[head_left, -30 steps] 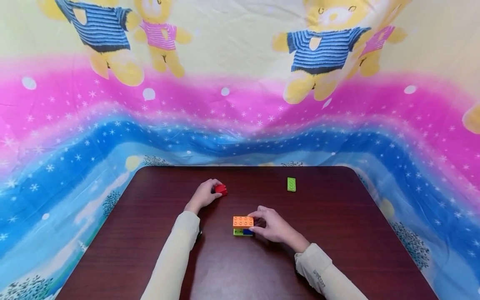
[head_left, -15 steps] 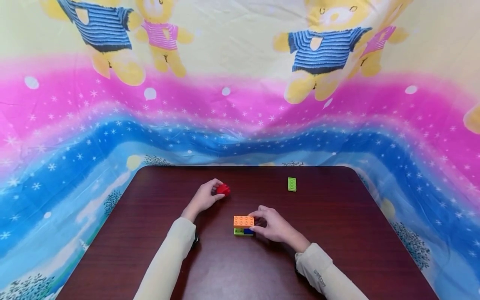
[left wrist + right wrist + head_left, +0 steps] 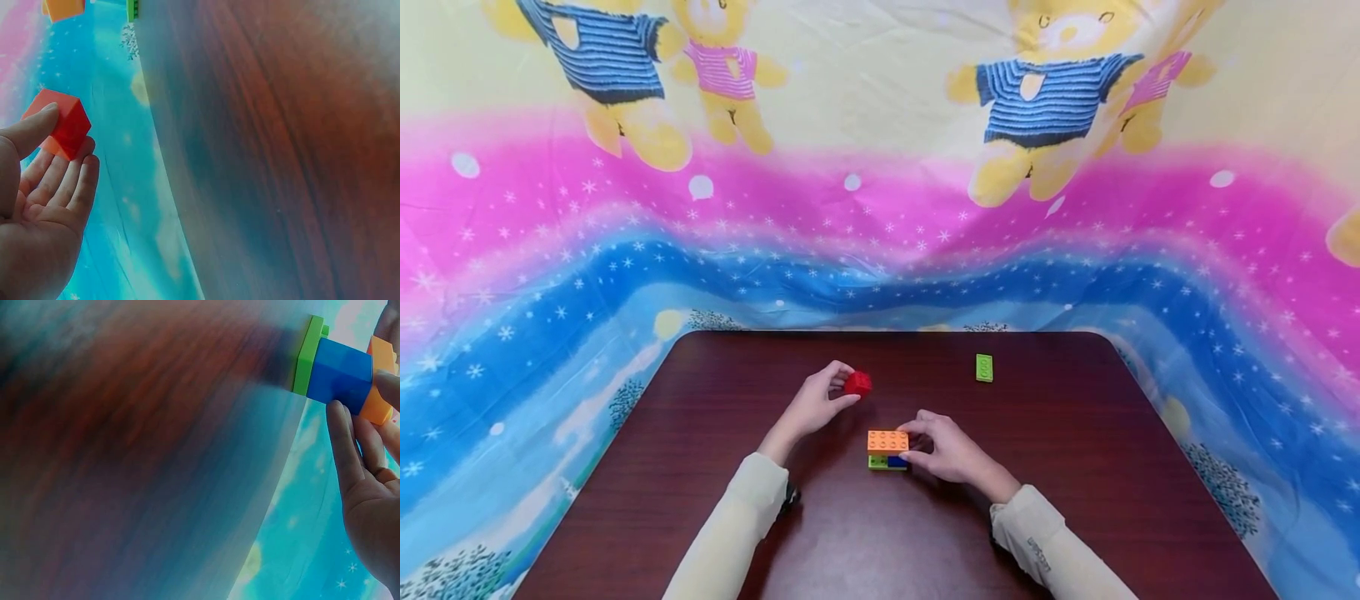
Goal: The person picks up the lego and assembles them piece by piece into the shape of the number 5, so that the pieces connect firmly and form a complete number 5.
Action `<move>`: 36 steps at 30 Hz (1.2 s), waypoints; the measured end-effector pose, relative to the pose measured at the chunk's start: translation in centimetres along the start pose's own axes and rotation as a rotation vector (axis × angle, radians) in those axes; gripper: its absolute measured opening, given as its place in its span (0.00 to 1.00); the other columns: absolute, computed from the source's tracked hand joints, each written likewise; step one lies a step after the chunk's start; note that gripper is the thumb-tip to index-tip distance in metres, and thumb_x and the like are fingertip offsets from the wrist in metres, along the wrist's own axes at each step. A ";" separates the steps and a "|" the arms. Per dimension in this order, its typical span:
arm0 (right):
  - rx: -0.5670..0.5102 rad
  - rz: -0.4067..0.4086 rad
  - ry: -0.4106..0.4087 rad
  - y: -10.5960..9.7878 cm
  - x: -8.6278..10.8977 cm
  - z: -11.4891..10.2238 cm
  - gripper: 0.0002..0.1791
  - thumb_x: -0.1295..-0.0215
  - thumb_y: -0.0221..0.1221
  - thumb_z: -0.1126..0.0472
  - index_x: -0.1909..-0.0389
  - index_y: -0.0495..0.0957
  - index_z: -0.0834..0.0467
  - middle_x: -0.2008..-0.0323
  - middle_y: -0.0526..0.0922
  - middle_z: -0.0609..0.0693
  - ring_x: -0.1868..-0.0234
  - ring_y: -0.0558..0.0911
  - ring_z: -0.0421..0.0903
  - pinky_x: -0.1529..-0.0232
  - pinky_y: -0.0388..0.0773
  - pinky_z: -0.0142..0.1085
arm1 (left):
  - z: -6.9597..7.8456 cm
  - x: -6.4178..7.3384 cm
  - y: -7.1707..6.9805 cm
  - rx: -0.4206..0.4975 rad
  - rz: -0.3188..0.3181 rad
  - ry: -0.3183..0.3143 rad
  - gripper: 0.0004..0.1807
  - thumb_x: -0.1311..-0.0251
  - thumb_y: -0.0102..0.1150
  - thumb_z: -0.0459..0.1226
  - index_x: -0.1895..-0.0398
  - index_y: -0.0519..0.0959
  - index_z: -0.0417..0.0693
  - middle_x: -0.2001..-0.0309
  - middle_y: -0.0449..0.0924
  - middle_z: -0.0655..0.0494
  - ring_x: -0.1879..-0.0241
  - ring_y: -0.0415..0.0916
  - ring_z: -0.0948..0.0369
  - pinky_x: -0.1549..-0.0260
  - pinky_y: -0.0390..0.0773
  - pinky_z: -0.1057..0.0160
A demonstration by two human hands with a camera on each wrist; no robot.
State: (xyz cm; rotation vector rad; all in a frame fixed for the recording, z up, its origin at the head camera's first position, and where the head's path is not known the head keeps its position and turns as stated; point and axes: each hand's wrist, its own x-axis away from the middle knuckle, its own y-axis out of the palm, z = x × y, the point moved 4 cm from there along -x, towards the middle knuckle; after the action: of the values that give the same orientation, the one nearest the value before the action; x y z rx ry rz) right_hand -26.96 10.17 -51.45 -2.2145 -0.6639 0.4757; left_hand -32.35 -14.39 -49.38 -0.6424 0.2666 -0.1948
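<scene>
Red block (image 3: 858, 384) is pinched in my left grip (image 3: 812, 402) over the desk (image 3: 850, 533), near the orange block (image 3: 887, 442), which my right grip (image 3: 951, 450) holds by one end (blue block (image 3: 340, 372) and green plate (image 3: 306, 359) sitting underneath, btw).

Green bricks (image 3: 984, 368): two; red brick (image 3: 858, 384): one; orange brick (image 3: 887, 440): one; blue brick (image 3: 340, 374): one; table (image 3: 865, 542): one.

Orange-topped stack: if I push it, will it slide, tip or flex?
The stack probably won't flex much, as its blocks look like rigid plastic. It would likely slide rather than roll, given the flat green base. Pressing the orange block on its left might tip or loosen it, since the blue block shows only under its right half.
</scene>
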 end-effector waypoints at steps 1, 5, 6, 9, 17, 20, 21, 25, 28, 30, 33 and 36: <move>0.002 -0.002 0.004 0.0 0.0 0.0 0.20 0.36 0.72 0.59 0.44 0.85 0.55 0.64 0.77 0.46 0.60 0.83 0.39 0.58 0.83 0.31 | 0.1 0.2 0.1 0.006 -0.002 0.003 0.22 0.37 0.72 0.38 0.42 0.75 0.50 0.44 0.82 0.50 0.44 0.81 0.51 0.40 0.81 0.46; 0.011 -0.006 0.013 0.0 0.0 0.1 0.20 0.36 0.72 0.58 0.43 0.84 0.54 0.64 0.77 0.45 0.59 0.82 0.39 0.58 0.83 0.30 | 0.5 0.9 0.2 0.032 -0.001 0.015 0.23 0.37 0.73 0.37 0.42 0.75 0.51 0.44 0.82 0.50 0.44 0.81 0.51 0.39 0.80 0.44; 0.010 -0.005 0.015 0.0 0.1 0.1 0.20 0.36 0.72 0.58 0.43 0.85 0.54 0.64 0.77 0.45 0.59 0.82 0.39 0.57 0.83 0.30 | 0.6 1.0 0.2 0.037 -0.001 0.018 0.23 0.38 0.73 0.37 0.42 0.75 0.52 0.44 0.82 0.50 0.44 0.81 0.51 0.39 0.80 0.45; 0.003 -0.003 0.004 0.1 0.1 0.1 0.20 0.36 0.72 0.58 0.43 0.85 0.54 0.64 0.77 0.46 0.59 0.83 0.39 0.58 0.83 0.30 | 1.0 1.6 0.1 0.048 -0.005 0.024 0.23 0.38 0.73 0.37 0.43 0.75 0.53 0.45 0.83 0.52 0.44 0.82 0.52 0.39 0.80 0.47; -0.006 0.005 -0.005 0.1 0.1 0.2 0.20 0.36 0.71 0.59 0.43 0.85 0.55 0.64 0.78 0.47 0.60 0.83 0.38 0.59 0.83 0.31 | 2.0 2.7 0.3 0.098 -0.030 0.056 0.22 0.38 0.73 0.36 0.44 0.74 0.52 0.48 0.83 0.54 0.45 0.83 0.56 0.38 0.80 0.51; -0.008 0.000 0.011 0.1 0.2 0.2 0.20 0.35 0.71 0.58 0.43 0.85 0.54 0.64 0.77 0.46 0.60 0.83 0.38 0.58 0.83 0.30 | 2.3 3.1 0.5 0.128 -0.046 0.060 0.22 0.38 0.73 0.36 0.44 0.74 0.53 0.48 0.83 0.54 0.45 0.83 0.56 0.38 0.80 0.52; -0.008 -0.003 0.012 0.1 0.2 0.2 0.20 0.35 0.71 0.58 0.43 0.84 0.54 0.64 0.77 0.45 0.60 0.83 0.38 0.58 0.83 0.31 | 2.4 3.2 0.6 0.138 -0.053 0.059 0.22 0.38 0.73 0.36 0.44 0.74 0.53 0.47 0.82 0.54 0.44 0.83 0.55 0.38 0.80 0.52; -0.007 -0.010 0.016 0.2 0.3 0.2 0.20 0.35 0.71 0.57 0.42 0.84 0.54 0.63 0.77 0.45 0.59 0.82 0.37 0.57 0.83 0.31 | 2.7 3.9 1.0 0.178 -0.083 0.066 0.24 0.38 0.72 0.36 0.42 0.73 0.54 0.46 0.82 0.54 0.43 0.82 0.55 0.38 0.80 0.53; -0.009 -0.010 0.014 0.2 0.3 0.2 0.20 0.35 0.71 0.57 0.42 0.84 0.54 0.63 0.77 0.45 0.59 0.82 0.38 0.57 0.83 0.31 | 3.0 4.2 1.2 0.191 -0.102 0.091 0.26 0.37 0.72 0.36 0.38 0.74 0.58 0.44 0.82 0.57 0.43 0.82 0.56 0.38 0.80 0.52; -0.007 -0.007 0.011 0.2 0.3 0.1 0.20 0.35 0.71 0.57 0.43 0.85 0.53 0.63 0.77 0.45 0.59 0.83 0.38 0.57 0.83 0.31 | 3.3 4.4 1.3 0.184 -0.114 0.111 0.28 0.37 0.72 0.35 0.35 0.75 0.61 0.44 0.81 0.59 0.42 0.82 0.58 0.38 0.80 0.53; -0.001 0.000 0.001 0.1 0.2 0.1 0.20 0.35 0.71 0.58 0.43 0.85 0.53 0.63 0.78 0.46 0.59 0.83 0.39 0.57 0.83 0.31 | 3.6 4.6 1.5 0.169 -0.124 0.142 0.29 0.37 0.72 0.36 0.34 0.76 0.65 0.44 0.80 0.63 0.42 0.81 0.60 0.38 0.80 0.53; 0.009 0.005 0.002 0.1 0.2 0.2 0.19 0.36 0.71 0.57 0.43 0.85 0.53 0.64 0.77 0.45 0.59 0.82 0.38 0.58 0.83 0.31 | 3.8 4.8 1.7 0.171 -0.137 0.145 0.27 0.36 0.72 0.38 0.35 0.77 0.66 0.44 0.80 0.64 0.43 0.81 0.62 0.38 0.80 0.55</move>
State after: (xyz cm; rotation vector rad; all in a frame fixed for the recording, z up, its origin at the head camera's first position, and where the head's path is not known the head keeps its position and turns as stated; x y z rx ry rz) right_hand -26.87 10.32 -51.65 -2.2081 -0.6546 0.4780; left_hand -26.51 -12.23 -48.40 -0.4775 0.3419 -0.3925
